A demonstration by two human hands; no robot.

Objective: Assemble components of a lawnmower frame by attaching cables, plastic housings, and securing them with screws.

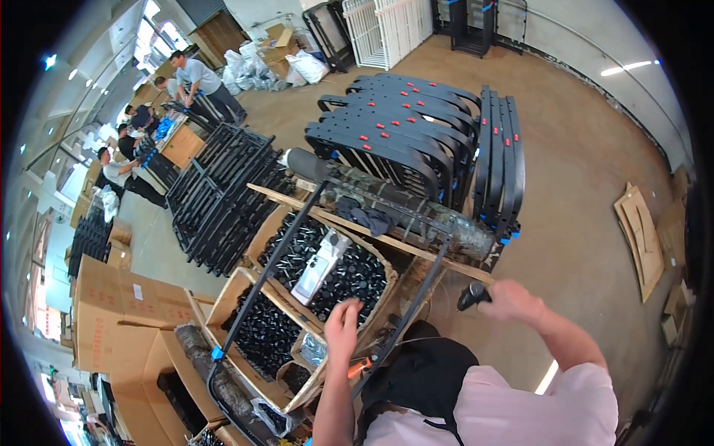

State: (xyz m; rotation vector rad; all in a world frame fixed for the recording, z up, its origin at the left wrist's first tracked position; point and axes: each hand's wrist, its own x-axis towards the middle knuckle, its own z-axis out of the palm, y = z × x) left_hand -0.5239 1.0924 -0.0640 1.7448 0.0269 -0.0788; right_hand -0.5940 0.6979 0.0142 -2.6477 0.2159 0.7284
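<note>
My left hand (343, 328) is over the near edge of a cardboard bin (386, 276) full of small black fittings. Its fingers are closed in a pinch, and what they hold, if anything, is too small to make out. Out to the right, my right hand (513, 301) grips a dark, rounded hand tool (472, 296); its exact kind is unclear. A bent black metal tube frame (262, 280) lies across the bins between my arms. On top of the black fittings rests a white-and-grey box-shaped item (320, 265).
A second bin (262, 334) of black parts stands nearer left, beside an open carton (141, 372). An orange-handled tool (361, 366) lies by the frame. Beyond are a wrapped roller (387, 189), stacked black frames (223, 195) and curved black panels (398, 123). Several people work at the far left.
</note>
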